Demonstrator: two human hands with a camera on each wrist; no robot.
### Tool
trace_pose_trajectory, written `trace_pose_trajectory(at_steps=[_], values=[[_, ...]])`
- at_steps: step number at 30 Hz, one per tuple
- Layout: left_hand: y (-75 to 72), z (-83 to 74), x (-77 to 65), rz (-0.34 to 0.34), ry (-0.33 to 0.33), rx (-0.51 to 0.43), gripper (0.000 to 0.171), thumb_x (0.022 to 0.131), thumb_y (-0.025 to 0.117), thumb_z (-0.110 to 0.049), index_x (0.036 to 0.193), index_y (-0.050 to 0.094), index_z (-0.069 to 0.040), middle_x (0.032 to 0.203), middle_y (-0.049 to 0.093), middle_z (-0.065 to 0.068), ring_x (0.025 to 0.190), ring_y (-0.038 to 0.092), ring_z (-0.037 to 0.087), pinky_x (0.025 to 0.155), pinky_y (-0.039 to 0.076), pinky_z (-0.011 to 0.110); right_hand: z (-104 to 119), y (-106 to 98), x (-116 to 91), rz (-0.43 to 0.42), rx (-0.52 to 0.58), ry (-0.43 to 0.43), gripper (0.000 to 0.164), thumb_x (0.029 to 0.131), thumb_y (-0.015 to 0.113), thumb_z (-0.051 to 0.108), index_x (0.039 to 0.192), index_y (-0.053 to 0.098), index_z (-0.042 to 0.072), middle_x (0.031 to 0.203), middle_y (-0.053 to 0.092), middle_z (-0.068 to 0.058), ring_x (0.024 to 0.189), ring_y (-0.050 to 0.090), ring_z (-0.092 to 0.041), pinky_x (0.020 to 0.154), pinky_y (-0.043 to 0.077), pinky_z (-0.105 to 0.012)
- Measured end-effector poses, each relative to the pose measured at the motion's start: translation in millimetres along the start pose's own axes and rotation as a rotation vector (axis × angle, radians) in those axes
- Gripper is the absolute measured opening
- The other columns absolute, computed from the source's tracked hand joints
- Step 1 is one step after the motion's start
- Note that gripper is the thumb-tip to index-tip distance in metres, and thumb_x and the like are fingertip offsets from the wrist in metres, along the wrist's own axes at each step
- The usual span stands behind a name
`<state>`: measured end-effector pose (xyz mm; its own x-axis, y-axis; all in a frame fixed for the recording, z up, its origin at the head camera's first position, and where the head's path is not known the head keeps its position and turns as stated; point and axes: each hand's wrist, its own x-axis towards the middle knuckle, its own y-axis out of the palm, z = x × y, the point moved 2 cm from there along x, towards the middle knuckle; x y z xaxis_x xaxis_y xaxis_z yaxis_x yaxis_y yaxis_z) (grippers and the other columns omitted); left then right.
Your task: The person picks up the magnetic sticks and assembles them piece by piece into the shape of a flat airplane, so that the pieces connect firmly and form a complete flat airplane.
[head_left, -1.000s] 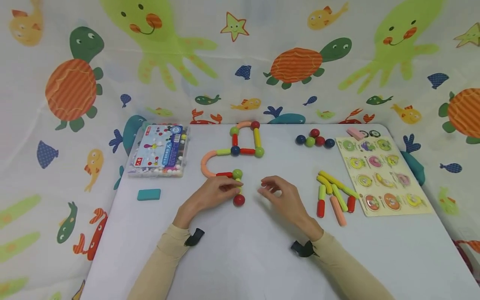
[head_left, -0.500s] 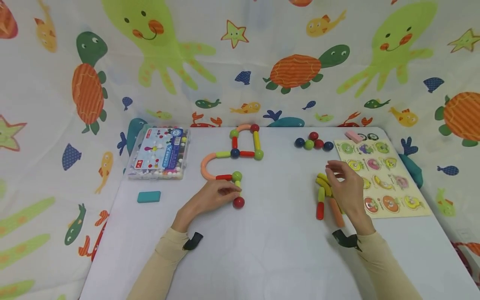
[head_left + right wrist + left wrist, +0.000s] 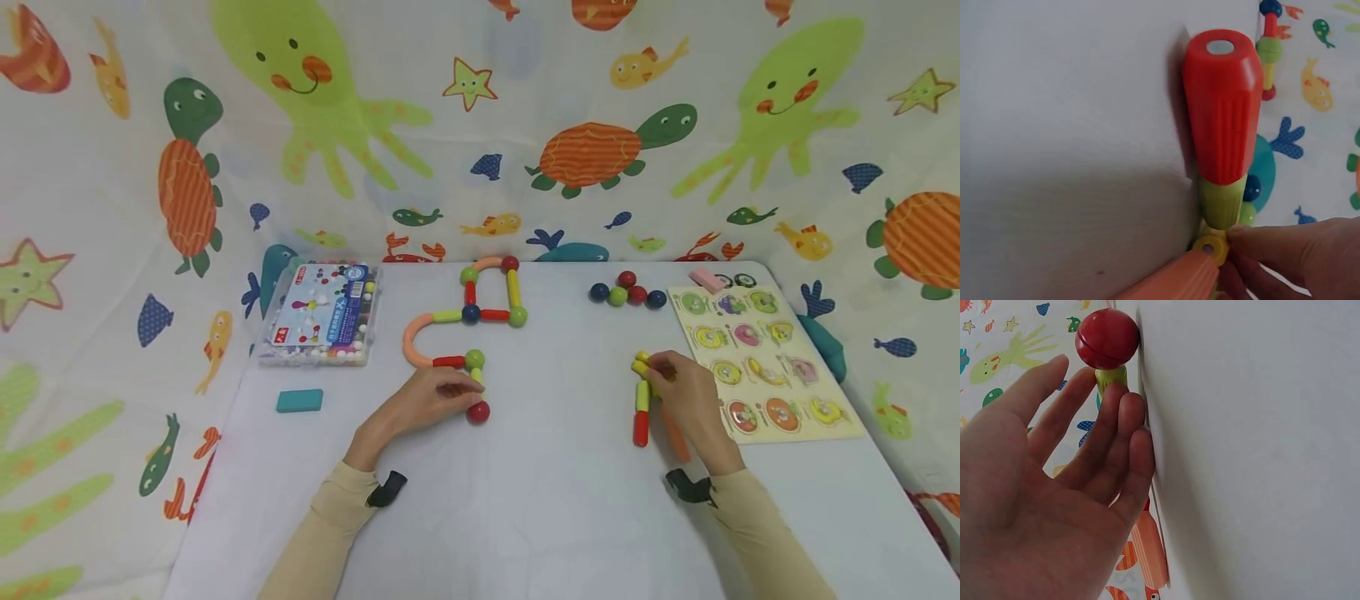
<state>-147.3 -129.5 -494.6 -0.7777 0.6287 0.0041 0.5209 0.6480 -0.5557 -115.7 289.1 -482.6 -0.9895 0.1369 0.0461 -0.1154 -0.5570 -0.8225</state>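
The left hand (image 3: 427, 400) is loosely spread by the near red ball (image 3: 478, 412) while, on the right, the right hand (image 3: 681, 392) pinches a yellow stick (image 3: 1210, 249), which could drag the adjacent red-green stick (image 3: 641, 421) along if their ends cling

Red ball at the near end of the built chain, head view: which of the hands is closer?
Left. The left hand is just to the left of the red ball, fingertips close to it; the right hand is well off to the right, at a yellow piece.
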Motion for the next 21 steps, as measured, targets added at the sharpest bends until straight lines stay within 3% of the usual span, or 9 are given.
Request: trace_pose_trajectory(at_steps=[14, 21], values=[[0.8, -0.7, 0.2, 0.012, -0.009, -0.027, 0.028, 0.094, 0.074, -0.025, 0.121, 0.075, -0.017, 0.107, 0.073, -0.011, 0.093, 0.064, 0.009, 0.087, 0.055, 0.025, 10, -2, 12, 0.135, -0.16, 0.101, 0.03, 0.099, 0.066, 0.02, 0.118, 0.068, -0.002, 0.103, 0.07, -0.018, 0.081, 0.059, -0.026, 0.065, 0.046, -0.028], [0.4, 1.3, -1.1, 0.014, -0.016, -0.022, 0.028, 0.094, 0.074, -0.026, 0.121, 0.075, -0.017, 0.106, 0.073, -0.012, 0.092, 0.064, 0.008, 0.087, 0.055, 0.024, 16, -4, 15, 0.086, -0.138, 0.086, 0.032, 0.097, 0.068, 0.02, 0.119, 0.064, -0.002, 0.103, 0.067, -0.02, 0.083, 0.058, -0.028, 0.064, 0.046, -0.029]])
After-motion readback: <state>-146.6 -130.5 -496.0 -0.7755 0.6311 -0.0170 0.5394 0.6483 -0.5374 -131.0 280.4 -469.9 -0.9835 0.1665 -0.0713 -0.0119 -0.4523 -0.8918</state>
